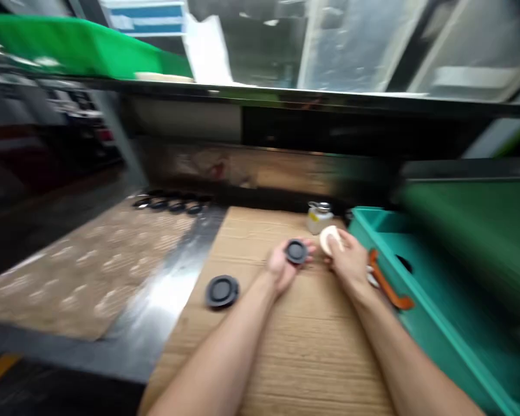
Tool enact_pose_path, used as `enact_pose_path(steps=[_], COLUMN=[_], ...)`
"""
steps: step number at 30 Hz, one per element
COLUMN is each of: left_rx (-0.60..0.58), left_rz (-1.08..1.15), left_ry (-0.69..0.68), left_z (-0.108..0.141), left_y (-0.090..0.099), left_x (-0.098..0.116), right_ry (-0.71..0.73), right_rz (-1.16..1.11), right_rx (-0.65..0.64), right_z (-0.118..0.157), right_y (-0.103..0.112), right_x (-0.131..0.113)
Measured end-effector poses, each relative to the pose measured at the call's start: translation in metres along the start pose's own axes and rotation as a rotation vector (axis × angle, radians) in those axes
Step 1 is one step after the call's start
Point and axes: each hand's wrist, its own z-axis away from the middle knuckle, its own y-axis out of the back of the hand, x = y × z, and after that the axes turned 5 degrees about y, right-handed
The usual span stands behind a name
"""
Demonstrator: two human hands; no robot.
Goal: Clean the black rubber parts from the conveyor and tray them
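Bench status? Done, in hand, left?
Looks done: a black round rubber disc lies on the brown cardboard sheet. In hand: the left hand holds a second black disc; the right hand holds a white round pad. Left: possibly the row of black discs further back; can't confirm.

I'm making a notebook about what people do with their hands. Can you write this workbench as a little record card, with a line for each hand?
Left hand: holds a black round disc
Right hand: holds a cream round pad
Under the hands: cardboard sheet
Nearby: small jar with a metal lid; another black disc
Right side: teal bin with an orange handle
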Motion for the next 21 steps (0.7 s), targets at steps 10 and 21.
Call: enact_pose_path(steps=[10,21], left_rx=[-0.008,0.054], left_rz=[-0.007,-0.862], left_ry=[0.08,-0.666], left_z=[0.013,0.033], left_y=[-0.023,-0.043], left_x=[0.009,-0.024], right_ry=[0.112,0.143], right_rz=[0.234,0.345], right_rx=[-0.036,-0.152], right_z=[-0.006,-0.004], right_y=[0.012,0.012], right_x=[0.009,0.012])
